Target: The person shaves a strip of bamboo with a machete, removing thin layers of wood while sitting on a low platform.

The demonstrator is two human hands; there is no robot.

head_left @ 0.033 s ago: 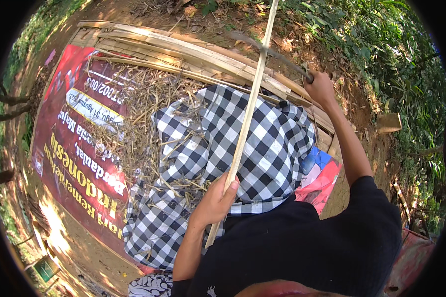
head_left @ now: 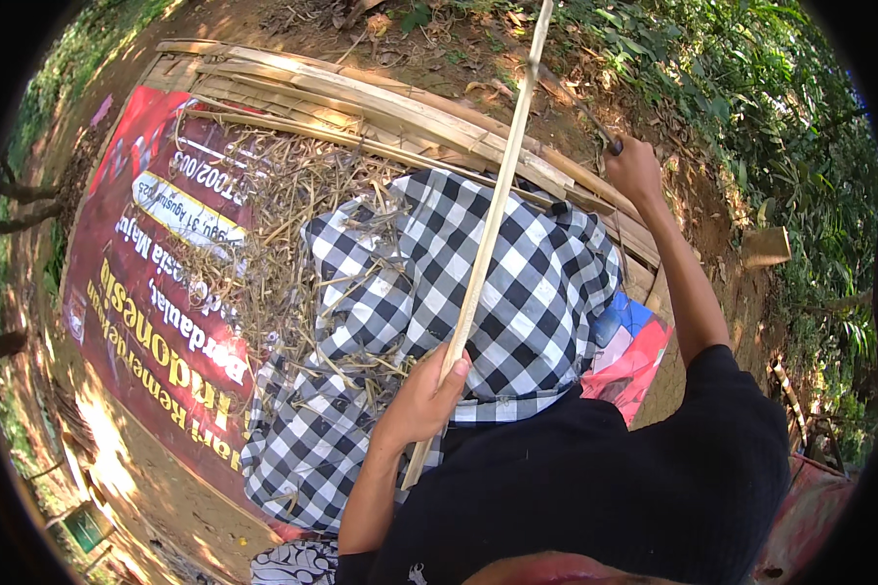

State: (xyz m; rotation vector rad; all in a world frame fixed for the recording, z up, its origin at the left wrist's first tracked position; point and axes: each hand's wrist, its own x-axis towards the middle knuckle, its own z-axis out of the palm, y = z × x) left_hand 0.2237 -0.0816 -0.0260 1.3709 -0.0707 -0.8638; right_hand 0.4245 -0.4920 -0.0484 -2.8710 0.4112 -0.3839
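Observation:
My left hand (head_left: 427, 395) is closed around the lower part of a long pale bamboo strip (head_left: 498, 205), which slants up and away past the top of the picture. In my right hand (head_left: 634, 171), held out at the far right, is the dark handle of a machete. The machete's blade (head_left: 583, 109) points up and left toward the upper part of the strip; it is blurred, and whether it touches the strip I cannot tell. A black-and-white checked cloth (head_left: 517, 283) covers my lap beneath the strip, with shavings scattered on it.
Bundled split bamboo slats (head_left: 361, 97) lie along the far edge of a red printed banner (head_left: 117, 322). Thin bamboo shavings (head_left: 263, 195) are heaped on the banner at left. A cut wooden block (head_left: 766, 247) stands on the dirt at right, near green plants (head_left: 751, 107).
The machete's blade has swung from crossing the bamboo strip to a steeper angle, pointing farther away. My right hand has shifted slightly right; my left hand and the strip have barely moved.

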